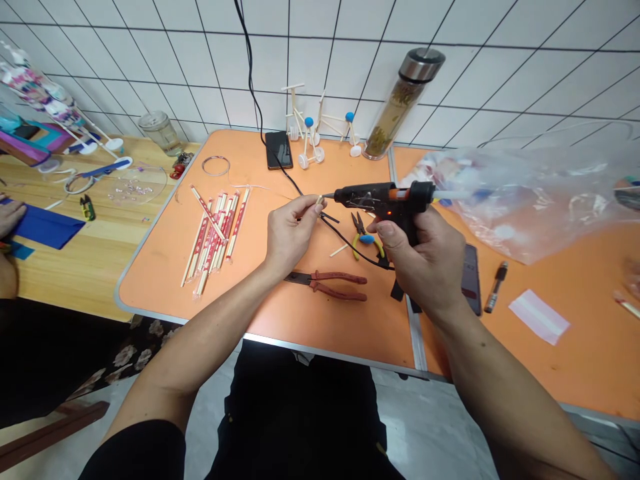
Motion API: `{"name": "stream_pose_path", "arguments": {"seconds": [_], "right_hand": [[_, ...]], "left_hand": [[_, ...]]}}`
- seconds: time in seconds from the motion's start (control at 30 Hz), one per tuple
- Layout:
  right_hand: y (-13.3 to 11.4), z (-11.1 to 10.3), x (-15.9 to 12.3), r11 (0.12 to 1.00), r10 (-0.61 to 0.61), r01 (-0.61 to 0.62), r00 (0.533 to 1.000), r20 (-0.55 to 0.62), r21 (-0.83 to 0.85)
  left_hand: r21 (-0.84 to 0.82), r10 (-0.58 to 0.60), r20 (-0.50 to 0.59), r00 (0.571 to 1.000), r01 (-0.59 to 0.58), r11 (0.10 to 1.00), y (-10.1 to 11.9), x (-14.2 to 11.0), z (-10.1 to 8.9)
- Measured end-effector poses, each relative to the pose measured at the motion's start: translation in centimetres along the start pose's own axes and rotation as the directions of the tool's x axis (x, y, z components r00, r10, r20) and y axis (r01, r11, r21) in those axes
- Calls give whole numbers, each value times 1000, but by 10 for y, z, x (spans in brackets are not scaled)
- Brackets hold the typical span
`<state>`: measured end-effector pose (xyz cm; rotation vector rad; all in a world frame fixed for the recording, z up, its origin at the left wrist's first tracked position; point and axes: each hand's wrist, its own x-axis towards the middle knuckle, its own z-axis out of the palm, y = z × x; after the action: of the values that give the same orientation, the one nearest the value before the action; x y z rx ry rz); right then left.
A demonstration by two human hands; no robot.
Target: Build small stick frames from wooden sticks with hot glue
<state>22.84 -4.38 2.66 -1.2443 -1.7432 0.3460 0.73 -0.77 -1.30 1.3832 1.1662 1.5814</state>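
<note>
My right hand (423, 257) grips a black hot glue gun (387, 200) held level over the orange table (200, 280), nozzle pointing left. My left hand (290, 230) pinches a short wooden stick (319, 199), its tip right at the nozzle. The gun's black cord runs across the table and up the wall. Below my hands lie red-handled pliers (330, 283) and small blue-and-yellow pliers (364, 239).
A pile of wrapped chopsticks (215, 233) lies left of my hands. At the back stand a stick-built bicycle model (317, 130), a phone (279, 149) and a bottle (400, 100). A plastic bag (530, 193) fills the right. Another person's hand (10, 217) rests on the left wooden table.
</note>
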Motion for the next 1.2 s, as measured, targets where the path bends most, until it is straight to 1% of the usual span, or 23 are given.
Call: {"name": "stream_pose_path", "arguments": {"seconds": [0.13, 0.33, 0.47, 0.7, 1.03, 1.2], "right_hand": [[1, 0, 0, 1000, -8, 8, 1000, 0, -9], [0, 0, 1, 1000, 5, -6, 1000, 30, 30], [-1, 0, 0, 1000, 13, -14, 1000, 25, 28], [2, 1, 2, 999, -41, 41, 999, -9, 0], [5, 1, 1, 999, -42, 41, 999, -20, -33], [6, 0, 2, 998, -44, 43, 999, -6, -46]], "left_hand": [[-5, -10, -2, 1000, 10, 1000, 1, 0, 0], [8, -19, -10, 1000, 19, 1000, 1, 0, 0], [18, 16, -2, 1000, -16, 1000, -3, 1, -1], [53, 107, 23, 994, -108, 993, -14, 4, -3], [61, 112, 23, 993, -113, 992, -16, 3, -2], [67, 113, 28, 993, -114, 991, -15, 3, -3]]}}
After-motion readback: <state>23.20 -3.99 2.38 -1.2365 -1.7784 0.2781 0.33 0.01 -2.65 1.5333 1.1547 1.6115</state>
